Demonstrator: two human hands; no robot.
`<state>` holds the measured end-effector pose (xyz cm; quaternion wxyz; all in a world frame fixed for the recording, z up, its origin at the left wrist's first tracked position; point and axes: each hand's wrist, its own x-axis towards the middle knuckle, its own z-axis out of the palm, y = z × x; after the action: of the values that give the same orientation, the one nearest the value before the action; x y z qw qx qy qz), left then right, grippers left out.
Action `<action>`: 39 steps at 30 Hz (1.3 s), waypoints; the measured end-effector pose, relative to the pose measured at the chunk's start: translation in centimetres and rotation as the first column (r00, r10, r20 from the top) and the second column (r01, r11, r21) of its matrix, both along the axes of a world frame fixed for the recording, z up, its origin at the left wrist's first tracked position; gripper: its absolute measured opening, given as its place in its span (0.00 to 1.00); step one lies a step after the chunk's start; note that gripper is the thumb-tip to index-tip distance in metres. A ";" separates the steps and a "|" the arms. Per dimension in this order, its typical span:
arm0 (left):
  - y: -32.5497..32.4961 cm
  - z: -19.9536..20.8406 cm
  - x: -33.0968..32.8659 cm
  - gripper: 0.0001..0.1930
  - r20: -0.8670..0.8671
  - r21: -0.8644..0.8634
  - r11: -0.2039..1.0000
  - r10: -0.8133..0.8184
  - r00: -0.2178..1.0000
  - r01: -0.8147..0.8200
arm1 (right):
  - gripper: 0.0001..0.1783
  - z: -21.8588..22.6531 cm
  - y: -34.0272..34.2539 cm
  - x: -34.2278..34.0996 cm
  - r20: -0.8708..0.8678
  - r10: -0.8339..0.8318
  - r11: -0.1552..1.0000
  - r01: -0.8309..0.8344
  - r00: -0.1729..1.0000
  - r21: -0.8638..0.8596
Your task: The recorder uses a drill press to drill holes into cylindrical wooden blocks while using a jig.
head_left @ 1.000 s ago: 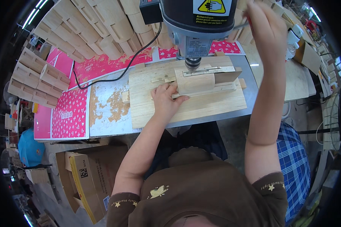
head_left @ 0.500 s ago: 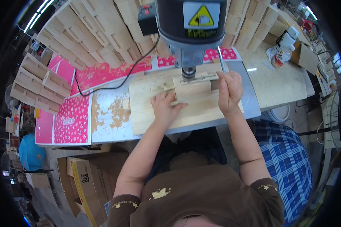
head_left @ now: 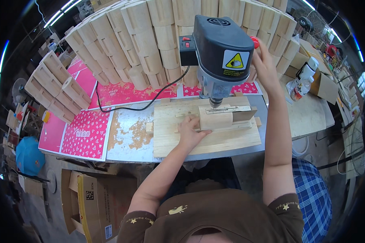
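A pale wooden block (head_left: 215,121) with a rounded side lies in a wooden jig on a flat board (head_left: 170,143). At its left end, my left hand (head_left: 189,131) grips it, fingers curled at the end and thumb along the front. A metal strip (head_left: 231,109) lies across the block's top. Above it stands a black and grey drill press (head_left: 221,48), its chuck (head_left: 215,102) over the strip; the bit's tip is hard to make out. My right hand (head_left: 265,67) is raised at the machine's right side, closed on the red lever knob (head_left: 254,42), partly hiding it.
Tall stacks of grooved wooden blocks (head_left: 140,36) stand behind the drill press, with a smaller stack (head_left: 56,89) at left. A black cable (head_left: 144,107) crosses the pink sheet. Sawdust (head_left: 138,131) lies left of the board. Bottles (head_left: 302,83) stand at right, a cardboard box (head_left: 109,202) below.
My right hand has gone up with the lever, from beside the block to the top of the drill press. My left hand stays at the block's left end. The view has shifted.
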<state>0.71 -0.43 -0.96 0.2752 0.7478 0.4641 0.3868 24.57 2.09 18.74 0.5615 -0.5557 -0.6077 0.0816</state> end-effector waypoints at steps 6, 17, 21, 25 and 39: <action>0.1 0.4 -1.6 0.23 0.135 0.022 0.997 -0.075 0.988 0.073 | 0.19 -10.0 -6.4 1.7 0.484 0.343 0.882 -0.099 0.805 -0.460; -0.4 7.6 -19.9 0.22 0.459 -0.295 0.936 -0.037 0.888 0.192 | 0.14 -11.8 -14.5 1.7 -0.138 0.246 0.829 -0.282 0.959 -0.483; 1.1 8.8 -25.0 0.22 0.048 -0.106 0.971 0.219 0.975 -0.213 | 0.16 -12.1 -14.6 1.2 -0.196 0.292 0.823 -0.350 0.936 -0.447; 1.9 6.9 -28.1 0.23 -0.220 0.094 0.869 0.495 0.841 -0.486 | 0.15 -12.9 -13.7 1.5 -0.169 0.345 0.841 -0.384 0.923 -0.380; 1.7 -0.4 -28.8 0.40 0.239 -0.212 0.728 0.686 0.688 -0.652 | 0.18 -16.2 -11.9 2.9 -0.401 0.277 0.837 -0.424 0.873 -0.345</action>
<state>-28.10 1.27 -1.33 0.2232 0.4424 0.6777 0.5433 27.49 -9.84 2.58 0.4974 -0.5189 -0.5635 0.4072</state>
